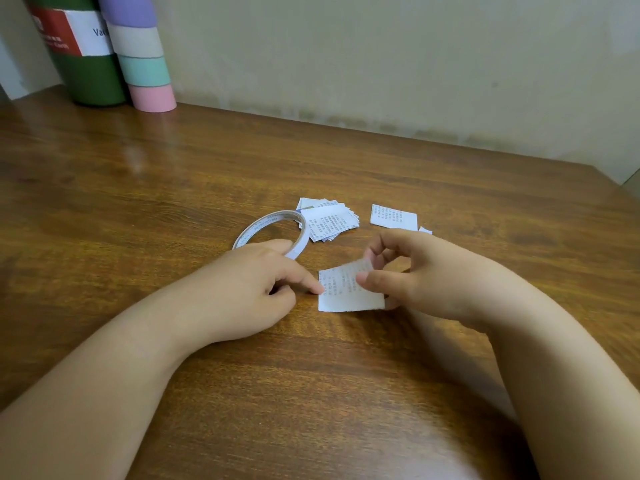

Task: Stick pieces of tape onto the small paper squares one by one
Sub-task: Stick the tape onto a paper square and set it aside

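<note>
Head view: one tape roll (270, 233), two hands (249, 285), one paper stack (329, 220).

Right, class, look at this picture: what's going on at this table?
A person is working on a paper square lying on a wooden table. The left hand presses a fingertip on the square's left edge, while the right hand pinches its upper right part, perhaps a strip of tape there. A tape roll lies behind the left hand, beside a stack of squares; one more square lies apart to the right.
</note>
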A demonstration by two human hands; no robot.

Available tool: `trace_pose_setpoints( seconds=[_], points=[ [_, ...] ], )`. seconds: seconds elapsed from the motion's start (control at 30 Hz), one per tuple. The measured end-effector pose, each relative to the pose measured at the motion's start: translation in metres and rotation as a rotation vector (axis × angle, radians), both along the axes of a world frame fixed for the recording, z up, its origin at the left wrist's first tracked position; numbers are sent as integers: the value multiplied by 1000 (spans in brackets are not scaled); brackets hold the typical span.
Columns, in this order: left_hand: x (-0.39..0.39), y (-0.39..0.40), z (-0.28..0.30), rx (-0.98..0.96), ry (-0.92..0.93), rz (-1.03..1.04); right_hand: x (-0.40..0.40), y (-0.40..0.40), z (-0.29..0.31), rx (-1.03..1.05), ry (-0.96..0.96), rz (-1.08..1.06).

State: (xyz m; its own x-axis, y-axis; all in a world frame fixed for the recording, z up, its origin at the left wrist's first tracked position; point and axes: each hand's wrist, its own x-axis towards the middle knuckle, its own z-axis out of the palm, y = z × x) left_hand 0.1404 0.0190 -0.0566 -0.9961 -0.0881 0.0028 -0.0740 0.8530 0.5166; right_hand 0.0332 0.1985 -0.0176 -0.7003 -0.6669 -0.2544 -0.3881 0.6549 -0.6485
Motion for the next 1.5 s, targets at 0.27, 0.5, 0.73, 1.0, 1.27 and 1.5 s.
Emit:
trace_pose_setpoints(
  seconds=[0.27,0.5,0.73,1.0,1.27,1.5],
  points=[
    [2,2,-2,-12,42,-5,4,-9,-10,61,205,-123],
    [-1,0,-1,98,382,132,4,-6,-9,-399,232,-85],
    [-2,-2,10,530,433,252,0,-4,-11,-744,259,119],
    [-3,6,18,961,458,290,8,-12,-7,-849,45,-11],
    [-1,10,25,1047,496,375,15,-16,-2,-870,-34,-154],
    [-2,10,23,1049,489,404,16,-18,-3,-905,-38,-136]
  ],
)
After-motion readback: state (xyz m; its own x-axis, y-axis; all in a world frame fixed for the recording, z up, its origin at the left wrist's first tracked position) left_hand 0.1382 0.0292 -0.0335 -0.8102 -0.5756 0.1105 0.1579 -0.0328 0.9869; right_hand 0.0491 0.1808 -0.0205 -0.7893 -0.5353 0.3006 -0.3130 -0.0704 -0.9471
